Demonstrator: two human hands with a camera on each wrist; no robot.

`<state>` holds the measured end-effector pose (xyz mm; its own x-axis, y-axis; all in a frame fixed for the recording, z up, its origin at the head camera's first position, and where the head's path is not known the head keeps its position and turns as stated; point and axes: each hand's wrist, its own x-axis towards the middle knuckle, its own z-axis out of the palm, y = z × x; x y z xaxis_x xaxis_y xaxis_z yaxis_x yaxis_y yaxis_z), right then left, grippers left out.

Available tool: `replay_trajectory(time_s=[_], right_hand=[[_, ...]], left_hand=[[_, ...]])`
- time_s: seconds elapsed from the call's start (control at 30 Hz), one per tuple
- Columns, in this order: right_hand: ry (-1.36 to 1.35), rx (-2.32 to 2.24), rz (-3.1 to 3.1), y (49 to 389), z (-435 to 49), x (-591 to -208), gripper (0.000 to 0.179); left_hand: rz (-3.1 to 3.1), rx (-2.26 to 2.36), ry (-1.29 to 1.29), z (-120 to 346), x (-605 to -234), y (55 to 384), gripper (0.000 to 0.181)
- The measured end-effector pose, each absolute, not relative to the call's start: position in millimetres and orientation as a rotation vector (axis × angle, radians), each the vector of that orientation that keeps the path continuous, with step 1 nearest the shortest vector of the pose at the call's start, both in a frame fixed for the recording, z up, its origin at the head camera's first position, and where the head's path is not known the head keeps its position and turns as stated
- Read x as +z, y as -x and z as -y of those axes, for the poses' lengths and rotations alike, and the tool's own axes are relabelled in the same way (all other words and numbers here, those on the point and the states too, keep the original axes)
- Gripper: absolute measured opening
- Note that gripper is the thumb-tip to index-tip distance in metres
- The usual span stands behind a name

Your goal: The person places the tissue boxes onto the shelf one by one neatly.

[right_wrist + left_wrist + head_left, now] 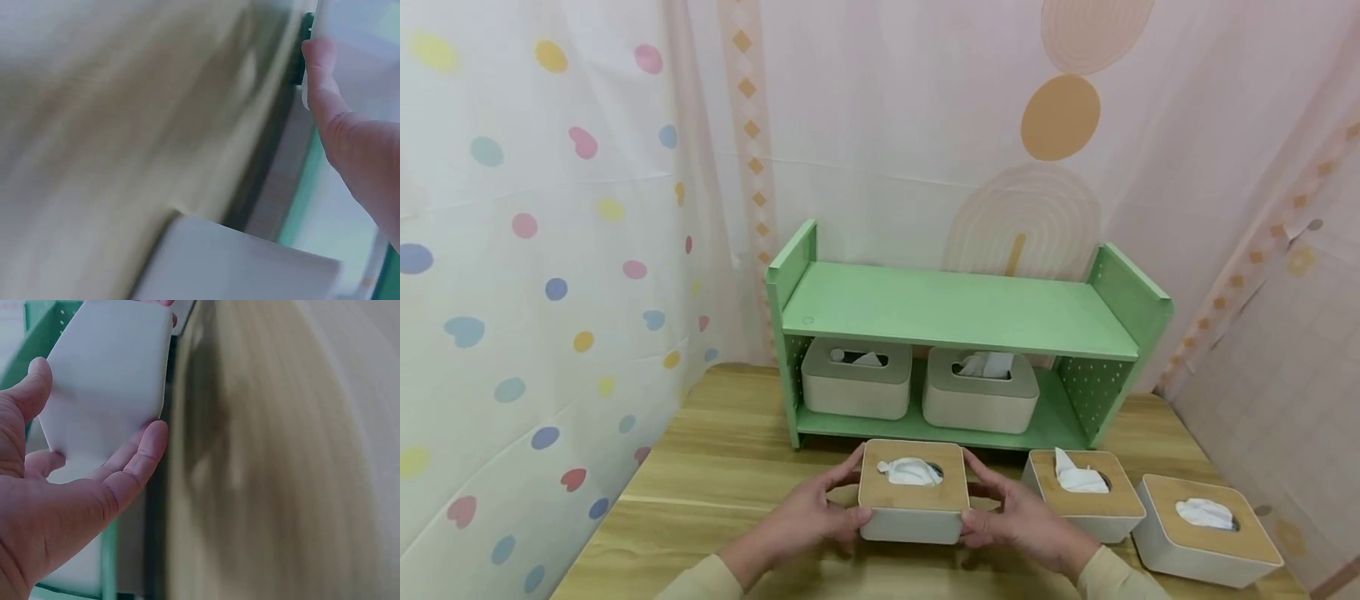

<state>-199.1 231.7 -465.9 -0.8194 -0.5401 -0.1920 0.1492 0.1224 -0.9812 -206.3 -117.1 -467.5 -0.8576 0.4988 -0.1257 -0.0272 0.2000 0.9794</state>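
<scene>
A white tissue box (913,527) with a light wooden lid and a tissue in its slot is held between both hands in front of the shelf in the head view. My left hand (805,518) grips its left side, thumb near the front corner and fingers farther back. On the opposite side, my right hand (1026,521) grips it in the same way. The left wrist view shows a plain white face of the box (109,369) between thumb and fingers, raised off the table. Part of the right hand (356,137) lies along the box's edge in the right wrist view.
A green two-tier shelf (955,312) stands at the back of the wooden table (700,467). Its lower tier holds one tissue box (856,392) at left and another (977,407) beside it. Right of my hands sit two wooden-lidded boxes, a nearer (1108,527) and a farther (1202,557).
</scene>
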Motion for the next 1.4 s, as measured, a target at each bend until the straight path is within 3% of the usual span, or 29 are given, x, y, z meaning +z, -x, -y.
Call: replay_trajectory(time_s=[0.87, 1.13, 1.4], right_hand=[[0.606, -1.554, -2.239, 206, -225, -325, 0.1], [0.652, -1.468, -2.421, 238, -213, -263, 0.096], [0.563, -1.571, -2.267, 280, -199, -255, 0.093]], left_hand=[[-2.344, 1.593, -0.605, 131, -326, 208, 0.1], [-2.552, 1.436, -0.675, 144, -256, 238, 0.095], [-2.426, 1.445, -0.603, 150, -241, 283, 0.092]])
